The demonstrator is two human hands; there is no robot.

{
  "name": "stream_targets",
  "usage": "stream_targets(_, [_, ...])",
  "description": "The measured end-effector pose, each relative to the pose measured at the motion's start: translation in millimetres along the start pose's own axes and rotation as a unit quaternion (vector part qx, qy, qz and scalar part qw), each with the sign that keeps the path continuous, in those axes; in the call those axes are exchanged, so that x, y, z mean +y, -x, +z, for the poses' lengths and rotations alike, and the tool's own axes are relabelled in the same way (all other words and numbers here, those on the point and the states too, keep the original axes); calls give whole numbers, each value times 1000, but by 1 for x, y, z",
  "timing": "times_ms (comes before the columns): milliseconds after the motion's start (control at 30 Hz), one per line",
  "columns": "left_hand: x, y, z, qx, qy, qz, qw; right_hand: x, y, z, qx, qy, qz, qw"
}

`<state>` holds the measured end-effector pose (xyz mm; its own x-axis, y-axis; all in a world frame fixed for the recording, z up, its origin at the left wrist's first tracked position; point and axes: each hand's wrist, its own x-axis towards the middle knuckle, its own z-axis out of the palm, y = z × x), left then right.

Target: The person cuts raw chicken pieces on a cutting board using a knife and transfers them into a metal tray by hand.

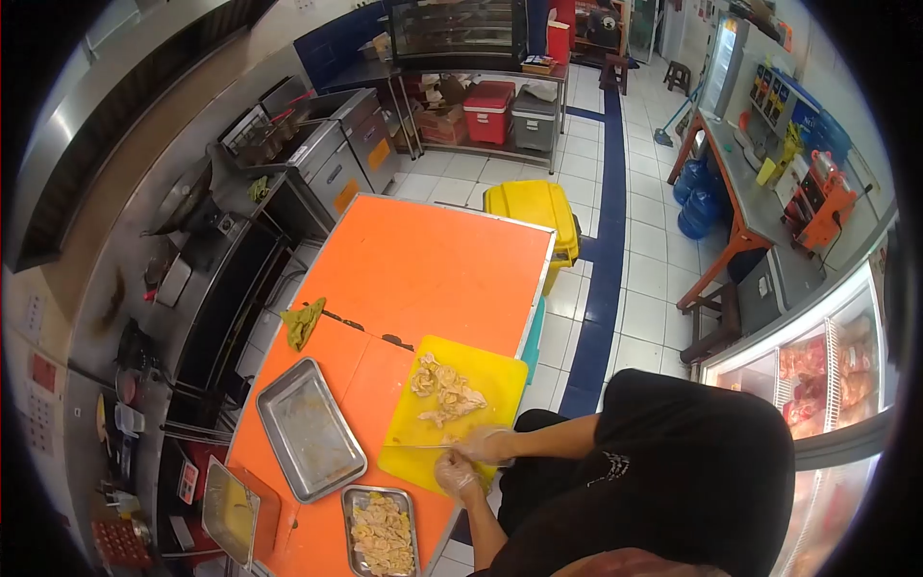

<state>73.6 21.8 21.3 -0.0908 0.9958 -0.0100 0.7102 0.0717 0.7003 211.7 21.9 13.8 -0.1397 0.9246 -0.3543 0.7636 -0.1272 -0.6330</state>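
Note:
A yellow cutting board (pixel 402 423) lies on the orange table, with pale pieces of meat (pixel 447 389) heaped on its far part. My right hand (pixel 487 445), in a clear glove, is closed round the handle of a knife (pixel 415 446) whose blade lies level over the board. Beside it, at the board's near edge, my left hand (pixel 458 474), also gloved, has its fingers curled near the blade; what they hold is too small to tell. A small metal tray (pixel 413 529) filled with pale meat pieces stands close to the left hand.
A large metal tray (pixel 312 433) and a green cloth (pixel 303 323) lie on the orange table (pixel 433 250). A deep metal container (pixel 231 510) is at the table's lower left edge. Beyond the table stands a yellow bin (pixel 529 207). A lit display fridge (pixel 808 375) stands at the right.

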Motion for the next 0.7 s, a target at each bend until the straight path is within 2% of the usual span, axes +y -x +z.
stream_targets(33, [11,0,-4,-32,12,-64,997,-20,-5,-20,-35,-17,19,999])
stream_targets(67, [11,1,-5,-32,10,-62,998,-34,-4,-34,-70,-36,39,996])
stream_targets(133, [4,2,-5,-13,126,-53,991,-34,13,-38,-43,-37,44,997])
stream_targets(167, [-3,-1,1,-13,126,-53,991,-29,23,-42,-17,-32,51,998])
stream_targets(200, [-12,-3,9,9,64,-24,998,-18,33,-40,-18,-34,54,998])
stream_targets(233, [-16,-2,11,29,2,5,1000,-2,43,-37,-70,-24,77,994])
stream_targets(267, [-19,-3,14,25,5,8,1000,14,52,-37,-119,-12,99,988])
stream_targets(300, [-17,-3,14,39,18,16,999,17,70,-47,-117,-11,104,988])
stream_targets(367, [-14,-2,11,50,35,25,998,-2,115,-87,-91,11,81,992])
stream_targets(400, [-12,-2,9,35,27,19,999,9,116,-79,-89,12,85,992])
stream_targets(433, [-12,-2,7,20,17,12,1000,20,112,-67,-85,54,45,994])
stream_targets(500, [-10,0,4,13,9,23,1000,30,99,-46,-77,95,10,992])
stream_targets(567, [-9,1,7,6,2,35,999,17,70,-39,-65,21,-11,998])
stream_targets(633, [-14,4,14,27,51,38,998,37,18,19,25,64,-70,995])
stream_targets(667, [-15,5,15,25,52,39,998,24,6,14,26,64,-67,995])
stream_targets(700, [-16,5,15,-4,63,-16,998,6,-3,2,-14,70,-75,995])
